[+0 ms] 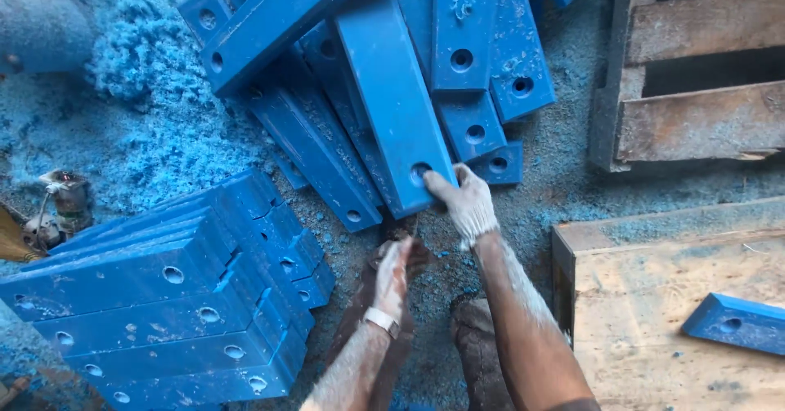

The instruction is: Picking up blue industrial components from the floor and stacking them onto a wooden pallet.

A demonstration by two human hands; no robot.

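Right hand [466,205] is gripping the near end of a long blue plastic bar [394,100], thumb at the bolt hole near that end, fingers curled over the edge; the bar runs away from the person and leans on a loose heap of similar bars [482,59] at the far centre. Left hand [392,276] hangs lower, just near of the bar's end, fingers pointing down and loosely extended. It's blurred, can't tell whether it has hold of anything; a band sits on that wrist. Both forearms are dusted with pale powder. Near left: a tidy stepped stack of blue bars [163,313], holes lined up along their ends. The floor [564,182] is covered in blue shavings, with a fluffy mound of swarf [139,51] at far left. Wooden pallet [695,76] at far right. Near right is a wooden counter [646,296] with one short blue block [740,323] lying on it, well apart from both hands. A small metal fitting [65,198] sits at the left edge.
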